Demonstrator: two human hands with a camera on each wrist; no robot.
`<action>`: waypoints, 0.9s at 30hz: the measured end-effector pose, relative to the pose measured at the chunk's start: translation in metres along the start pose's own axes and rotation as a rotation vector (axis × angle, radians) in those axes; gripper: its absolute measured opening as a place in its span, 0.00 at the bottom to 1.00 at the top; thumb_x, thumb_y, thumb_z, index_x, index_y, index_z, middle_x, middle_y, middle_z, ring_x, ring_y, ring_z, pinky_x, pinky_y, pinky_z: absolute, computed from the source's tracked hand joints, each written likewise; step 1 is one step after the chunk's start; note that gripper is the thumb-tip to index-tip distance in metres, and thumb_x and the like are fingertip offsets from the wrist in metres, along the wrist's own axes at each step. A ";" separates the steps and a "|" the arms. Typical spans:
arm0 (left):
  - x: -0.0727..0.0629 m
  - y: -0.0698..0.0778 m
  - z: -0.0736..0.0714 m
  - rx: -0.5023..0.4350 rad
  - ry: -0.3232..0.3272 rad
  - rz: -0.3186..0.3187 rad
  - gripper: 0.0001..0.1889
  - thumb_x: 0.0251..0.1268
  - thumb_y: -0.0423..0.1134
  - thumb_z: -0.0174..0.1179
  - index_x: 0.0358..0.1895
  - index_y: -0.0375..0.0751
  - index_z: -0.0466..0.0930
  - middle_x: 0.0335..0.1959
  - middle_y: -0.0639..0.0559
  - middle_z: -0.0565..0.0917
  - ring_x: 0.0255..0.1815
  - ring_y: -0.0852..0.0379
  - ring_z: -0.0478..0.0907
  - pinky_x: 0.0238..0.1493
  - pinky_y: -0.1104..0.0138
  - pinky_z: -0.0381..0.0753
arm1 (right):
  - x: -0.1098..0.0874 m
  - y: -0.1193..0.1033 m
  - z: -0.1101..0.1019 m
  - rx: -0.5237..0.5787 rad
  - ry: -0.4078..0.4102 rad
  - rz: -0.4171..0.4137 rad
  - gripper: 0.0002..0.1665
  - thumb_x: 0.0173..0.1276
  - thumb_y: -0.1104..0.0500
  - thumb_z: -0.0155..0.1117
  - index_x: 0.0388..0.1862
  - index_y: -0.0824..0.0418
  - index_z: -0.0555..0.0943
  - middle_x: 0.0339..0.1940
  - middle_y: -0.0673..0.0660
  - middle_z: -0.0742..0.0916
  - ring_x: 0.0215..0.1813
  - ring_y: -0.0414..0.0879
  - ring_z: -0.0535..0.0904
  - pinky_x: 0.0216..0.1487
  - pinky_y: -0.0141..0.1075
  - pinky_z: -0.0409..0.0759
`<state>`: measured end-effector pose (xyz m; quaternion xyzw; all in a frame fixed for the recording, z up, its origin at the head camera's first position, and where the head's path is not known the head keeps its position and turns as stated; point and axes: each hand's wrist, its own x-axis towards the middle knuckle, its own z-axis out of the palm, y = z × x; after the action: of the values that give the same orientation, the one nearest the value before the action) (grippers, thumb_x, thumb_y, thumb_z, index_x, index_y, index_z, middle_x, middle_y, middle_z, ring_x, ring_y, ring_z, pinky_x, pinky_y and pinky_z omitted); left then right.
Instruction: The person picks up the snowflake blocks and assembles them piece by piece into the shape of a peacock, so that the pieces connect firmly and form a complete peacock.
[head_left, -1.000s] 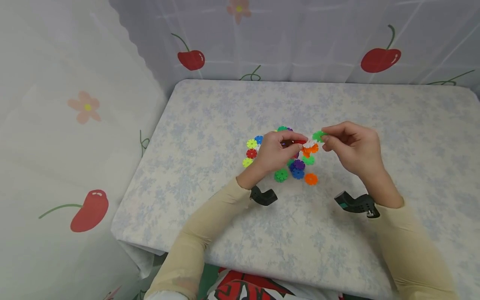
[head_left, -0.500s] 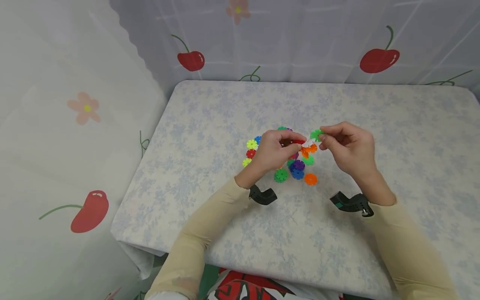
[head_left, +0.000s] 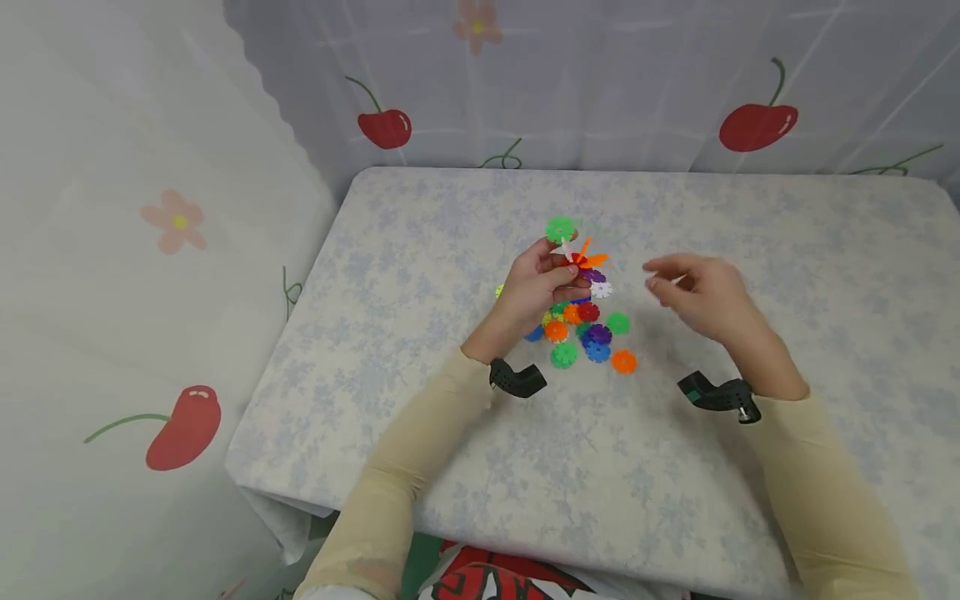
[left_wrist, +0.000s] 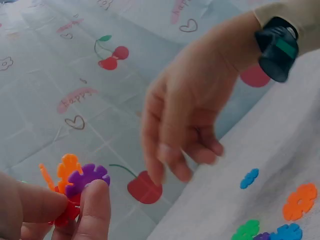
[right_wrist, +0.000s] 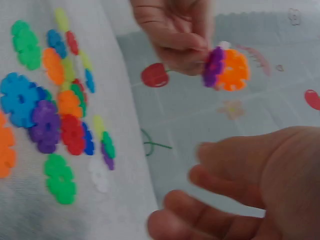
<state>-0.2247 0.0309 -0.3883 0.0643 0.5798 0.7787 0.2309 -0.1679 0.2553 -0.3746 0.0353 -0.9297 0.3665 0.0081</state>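
My left hand (head_left: 525, 283) pinches a cluster of joined plastic snowflake discs over the table. Its red disc (left_wrist: 67, 212) lies between finger and thumb, with a purple disc (left_wrist: 89, 180) and orange discs (right_wrist: 235, 70) sticking out around it. A green disc (head_left: 560, 230) stands at the top of the cluster, on a white one (head_left: 567, 249). My right hand (head_left: 705, 296) hovers to the right with fingers loosely bent and nothing between them. In the right wrist view, a gap shows between that thumb and the fingers.
Loose discs lie in a group below the hands, among them an orange disc (head_left: 624, 362), a green disc (head_left: 618, 323) and a blue disc (right_wrist: 20, 100). They rest on a floral tablecloth (head_left: 420, 250). A cherry-print curtain (head_left: 585, 83) hangs behind the table.
My right hand has let go of the green disc, which now sits on the cluster. My left hand has shifted slightly left and turned the cluster, while the right hand has drawn away from it.
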 end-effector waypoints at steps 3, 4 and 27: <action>0.001 -0.002 0.000 -0.164 -0.003 -0.028 0.23 0.77 0.23 0.48 0.72 0.33 0.67 0.31 0.51 0.78 0.31 0.59 0.85 0.39 0.71 0.89 | 0.008 0.009 0.015 -0.189 -0.286 0.005 0.23 0.72 0.57 0.65 0.62 0.67 0.81 0.48 0.69 0.87 0.41 0.57 0.82 0.37 0.43 0.84; 0.001 -0.002 0.001 -0.192 -0.006 -0.028 0.23 0.77 0.23 0.48 0.73 0.32 0.65 0.30 0.51 0.78 0.31 0.60 0.85 0.39 0.71 0.88 | 0.010 0.011 0.020 -0.219 -0.347 -0.005 0.24 0.70 0.58 0.66 0.61 0.68 0.81 0.48 0.70 0.87 0.43 0.58 0.83 0.40 0.46 0.85; 0.000 -0.013 0.010 -0.268 -0.081 -0.012 0.08 0.80 0.29 0.49 0.53 0.38 0.75 0.39 0.54 0.83 0.37 0.59 0.88 0.45 0.64 0.87 | 0.017 0.033 0.030 -0.205 -0.368 0.073 0.19 0.62 0.59 0.76 0.45 0.69 0.80 0.37 0.64 0.84 0.39 0.54 0.77 0.44 0.47 0.82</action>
<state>-0.2170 0.0420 -0.3974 0.0608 0.4610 0.8446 0.2655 -0.1871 0.2576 -0.4187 0.0671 -0.9486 0.2574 -0.1716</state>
